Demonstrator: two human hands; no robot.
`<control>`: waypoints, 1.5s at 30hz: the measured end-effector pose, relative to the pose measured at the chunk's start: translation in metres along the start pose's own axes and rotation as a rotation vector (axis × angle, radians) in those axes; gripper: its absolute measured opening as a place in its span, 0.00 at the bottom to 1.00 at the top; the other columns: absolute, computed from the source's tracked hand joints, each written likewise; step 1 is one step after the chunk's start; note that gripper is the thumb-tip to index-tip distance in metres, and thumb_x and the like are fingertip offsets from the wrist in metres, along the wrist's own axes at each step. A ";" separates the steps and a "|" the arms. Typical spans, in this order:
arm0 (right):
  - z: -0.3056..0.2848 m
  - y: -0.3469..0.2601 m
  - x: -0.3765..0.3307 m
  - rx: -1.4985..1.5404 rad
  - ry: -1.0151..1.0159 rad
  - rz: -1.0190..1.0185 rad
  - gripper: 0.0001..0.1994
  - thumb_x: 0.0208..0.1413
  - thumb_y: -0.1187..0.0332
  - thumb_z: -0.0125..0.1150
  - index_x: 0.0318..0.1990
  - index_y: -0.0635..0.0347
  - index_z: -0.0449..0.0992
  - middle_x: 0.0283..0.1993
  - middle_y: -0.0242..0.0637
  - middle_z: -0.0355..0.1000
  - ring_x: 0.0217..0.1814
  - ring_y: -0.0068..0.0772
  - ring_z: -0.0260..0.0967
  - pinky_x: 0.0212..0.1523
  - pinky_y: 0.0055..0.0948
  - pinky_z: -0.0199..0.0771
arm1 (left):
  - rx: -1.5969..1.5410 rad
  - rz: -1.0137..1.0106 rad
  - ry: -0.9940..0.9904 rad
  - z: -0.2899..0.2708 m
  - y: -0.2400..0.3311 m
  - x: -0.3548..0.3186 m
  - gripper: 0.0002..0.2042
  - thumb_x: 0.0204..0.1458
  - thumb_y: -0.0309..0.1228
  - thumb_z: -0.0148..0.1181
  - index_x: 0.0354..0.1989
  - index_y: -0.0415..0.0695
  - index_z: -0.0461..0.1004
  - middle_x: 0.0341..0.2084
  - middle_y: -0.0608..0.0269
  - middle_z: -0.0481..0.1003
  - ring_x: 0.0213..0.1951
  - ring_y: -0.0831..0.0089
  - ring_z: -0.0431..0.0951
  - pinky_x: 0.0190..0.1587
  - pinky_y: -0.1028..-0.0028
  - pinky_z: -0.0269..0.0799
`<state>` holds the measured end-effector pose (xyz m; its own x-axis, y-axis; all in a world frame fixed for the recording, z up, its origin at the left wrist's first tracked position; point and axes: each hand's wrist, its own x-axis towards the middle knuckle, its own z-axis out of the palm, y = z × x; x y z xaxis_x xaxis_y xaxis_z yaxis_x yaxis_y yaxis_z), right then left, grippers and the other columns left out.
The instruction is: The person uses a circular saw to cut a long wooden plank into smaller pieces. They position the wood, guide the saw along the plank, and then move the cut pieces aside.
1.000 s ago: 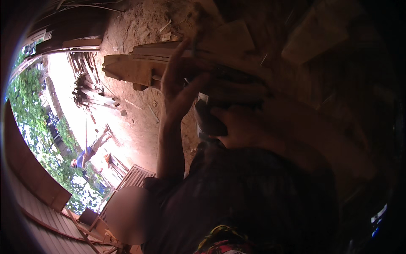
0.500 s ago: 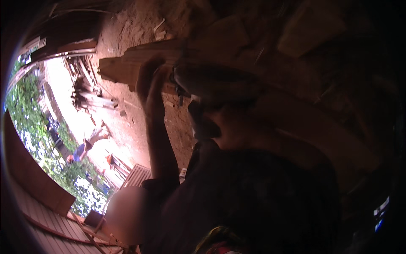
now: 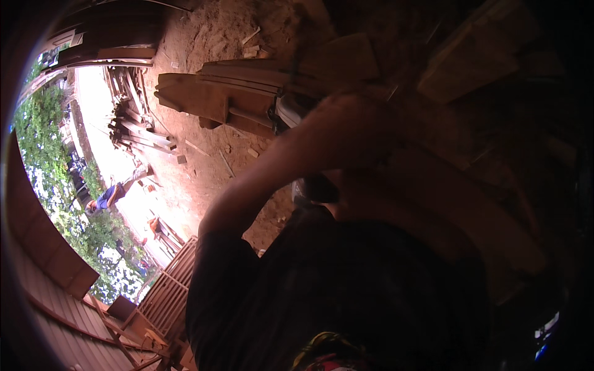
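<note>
My left forearm crosses in front of my body, and my left hand [image 3: 359,117] lies in deep shadow to the right of the tool. Its fingers do not show clearly. Partly behind that forearm is a dark tool with a paler grey edge [image 3: 288,112]; its kind cannot be made out. It sits at the near right end of several stacked brown wooden boards [image 3: 197,96], which have curved, shaped ends. Darkness swallows my right hand, so its place and grip are hidden. Below the left forearm is a dark rounded thing [image 3: 317,188], too dim to name.
Thick wooden pieces [image 3: 473,52] lie at the far right in shadow. Wood scraps dot the dirt ground [image 3: 210,148]. A heap of timber [image 3: 139,127] lies to the left, in brighter light, near another person [image 3: 111,196]. A slatted wooden frame [image 3: 167,287] stands at lower left.
My left hand has moved right, from beside the boards and the tool's front to the shadow past the tool. The view has shifted slightly, showing more of the boards.
</note>
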<state>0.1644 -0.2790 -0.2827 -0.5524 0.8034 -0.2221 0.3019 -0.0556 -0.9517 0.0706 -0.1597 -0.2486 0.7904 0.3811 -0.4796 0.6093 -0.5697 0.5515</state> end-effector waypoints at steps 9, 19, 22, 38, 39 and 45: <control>-0.001 -0.007 -0.004 0.051 -0.024 0.014 0.26 0.52 0.62 0.75 0.56 0.64 0.76 0.39 0.57 0.82 0.44 0.62 0.84 0.49 0.54 0.84 | -0.972 -0.169 0.826 0.029 -0.068 -0.078 0.25 0.60 0.20 0.64 0.68 0.38 0.74 0.51 0.61 0.82 0.50 0.73 0.83 0.54 0.74 0.78; -0.007 -0.013 0.010 0.042 -0.126 0.087 0.20 0.47 0.67 0.72 0.48 0.66 0.78 0.35 0.58 0.82 0.41 0.59 0.84 0.45 0.51 0.85 | -1.066 -0.649 0.985 0.063 -0.125 -0.086 0.18 0.57 0.34 0.74 0.51 0.35 0.81 0.44 0.61 0.79 0.46 0.73 0.79 0.53 0.73 0.73; -0.008 -0.012 0.013 0.060 -0.139 0.076 0.18 0.45 0.69 0.71 0.44 0.68 0.78 0.34 0.57 0.82 0.41 0.58 0.85 0.46 0.51 0.85 | -1.143 -0.634 1.022 0.068 -0.122 -0.087 0.18 0.57 0.38 0.74 0.47 0.36 0.82 0.41 0.62 0.76 0.45 0.74 0.77 0.52 0.73 0.71; 0.002 -0.010 0.022 0.016 -0.104 0.041 0.19 0.47 0.70 0.72 0.47 0.68 0.78 0.33 0.57 0.82 0.39 0.56 0.86 0.45 0.50 0.87 | -1.207 -0.725 0.968 0.061 -0.121 -0.083 0.21 0.62 0.47 0.69 0.42 0.36 0.84 0.32 0.65 0.80 0.35 0.78 0.80 0.43 0.75 0.76; 0.003 -0.009 0.022 0.017 -0.097 0.032 0.19 0.47 0.70 0.72 0.47 0.68 0.78 0.33 0.57 0.82 0.39 0.56 0.86 0.45 0.50 0.87 | -1.208 -0.716 0.963 0.059 -0.119 -0.083 0.21 0.62 0.46 0.69 0.42 0.36 0.84 0.32 0.65 0.80 0.36 0.77 0.80 0.43 0.75 0.76; 0.008 -0.007 0.025 0.001 -0.081 0.014 0.19 0.48 0.69 0.73 0.46 0.68 0.78 0.32 0.56 0.82 0.38 0.55 0.86 0.44 0.49 0.88 | -1.194 -0.721 0.964 0.061 -0.125 -0.085 0.22 0.62 0.47 0.69 0.46 0.35 0.85 0.34 0.65 0.81 0.40 0.78 0.80 0.47 0.75 0.75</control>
<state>0.1423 -0.2627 -0.2834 -0.6093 0.7520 -0.2515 0.3088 -0.0671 -0.9488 -0.0765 -0.1655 -0.3187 -0.1748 0.8278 -0.5331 0.1848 0.5594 0.8080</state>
